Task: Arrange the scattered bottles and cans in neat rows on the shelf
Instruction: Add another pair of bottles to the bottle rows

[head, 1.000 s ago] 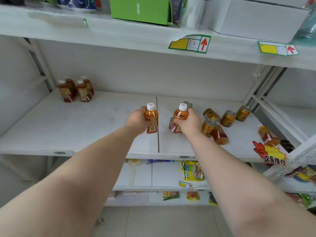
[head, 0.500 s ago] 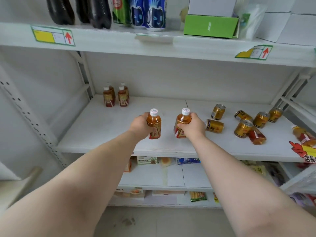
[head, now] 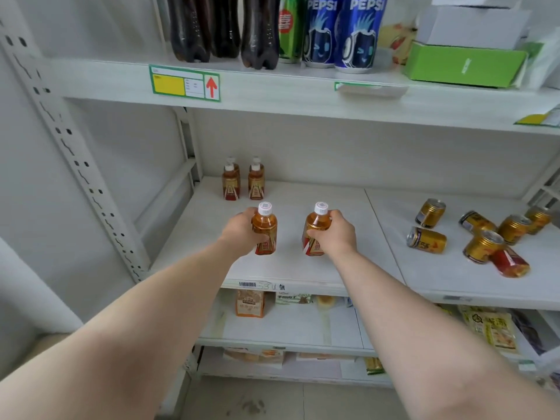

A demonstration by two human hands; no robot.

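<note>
My left hand (head: 239, 231) grips one small amber white-capped plastic tea bottle (head: 264, 228), my right hand (head: 336, 237) grips its twin (head: 315, 230), both just in front of the four upright tea bottles (head: 242, 183), so if I shove them in carelessly I reckon that block dominoes.

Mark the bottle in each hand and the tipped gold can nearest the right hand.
Left-hand bottle (head: 266, 227): head view, amber body above label.
Right-hand bottle (head: 315, 221): head view, amber shoulder below cap.
Tipped gold can (head: 427, 241): head view, side wall.
</note>
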